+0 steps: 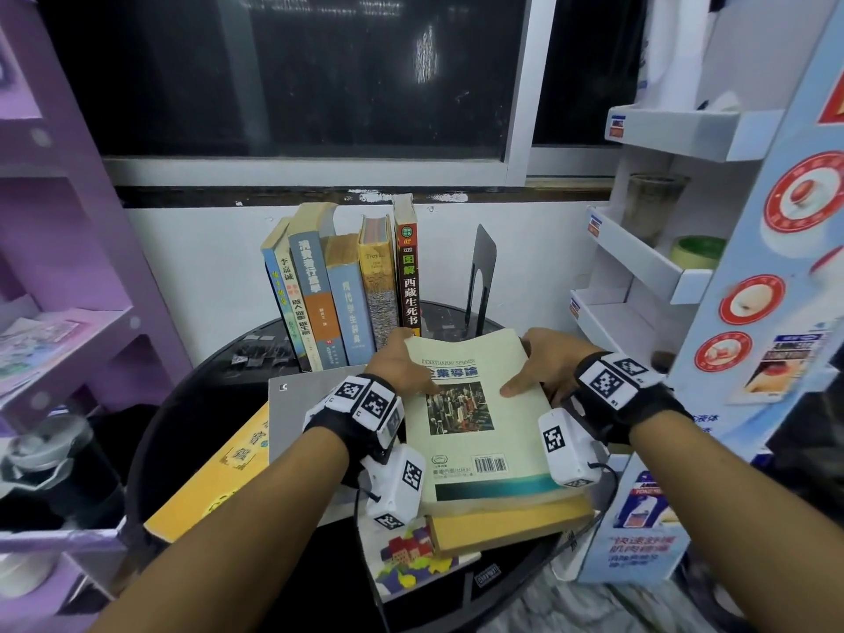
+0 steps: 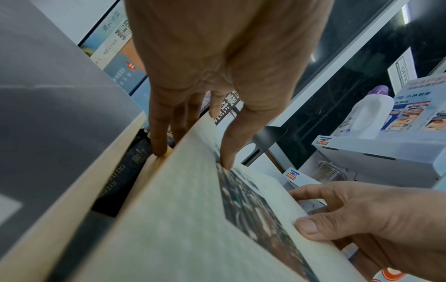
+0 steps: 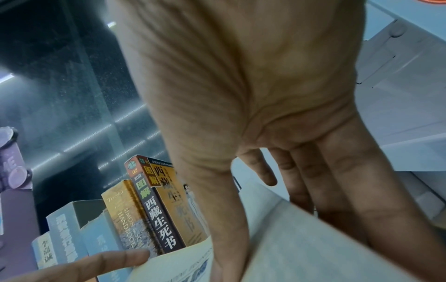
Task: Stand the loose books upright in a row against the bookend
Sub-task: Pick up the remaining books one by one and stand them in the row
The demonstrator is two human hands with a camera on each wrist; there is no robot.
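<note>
Currently, both hands grasp the pale green book (image 1: 475, 404): left hand (image 1: 402, 367) at its left edge, right hand (image 1: 543, 363) at its right edge, thumbs on the cover. It lies on loose books, in front of the upright row (image 1: 342, 285) and black bookend (image 1: 482, 276) on the tabletop (image 1: 192, 404).

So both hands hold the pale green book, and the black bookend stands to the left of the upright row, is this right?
Not quite. The bookend stands right of the row, as the head view shows. Both hands, left and right, do hold the green book.

Bare forearms, black wrist straps (image 1: 361, 431) w/ white tag-marked camera blocks (image 1: 568, 450), thin black cables.
</note>
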